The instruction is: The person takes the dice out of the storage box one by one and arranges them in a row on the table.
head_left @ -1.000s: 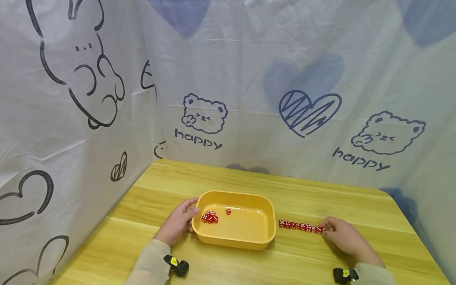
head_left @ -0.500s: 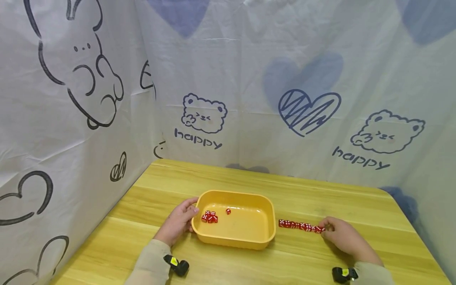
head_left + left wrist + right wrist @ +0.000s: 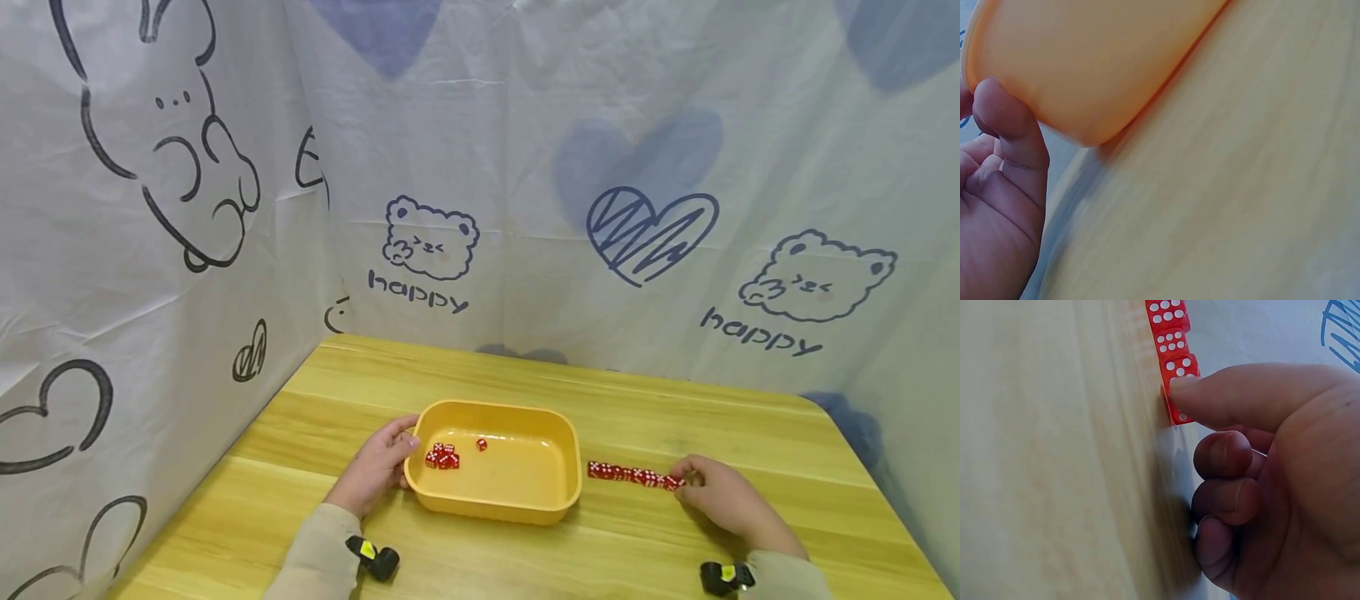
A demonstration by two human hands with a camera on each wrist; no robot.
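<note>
In the head view my left hand [image 3: 377,461] grips the left end of a yellow plastic tub [image 3: 517,502], its thumb at the rim. The left wrist view shows that thumb against the tub wall [image 3: 1104,69]. Several red dice [image 3: 442,457] lie in a cluster inside the tub, with a single die [image 3: 482,445] apart from them. To the right of the tub, a row of red dice [image 3: 626,474] runs along the table. My right hand [image 3: 723,497] pinches the die [image 3: 1183,417] at the row's right end. Its thumb lies across the dice there, and the index fingertip is hidden.
The yellow wood-grain table [image 3: 480,558] has a rounded far-right corner. White curtains [image 3: 525,167] with hearts and bear drawings stand behind it and along the left side. A black wrist camera [image 3: 382,563] is strapped to the left sleeve, another camera [image 3: 722,580] to the right.
</note>
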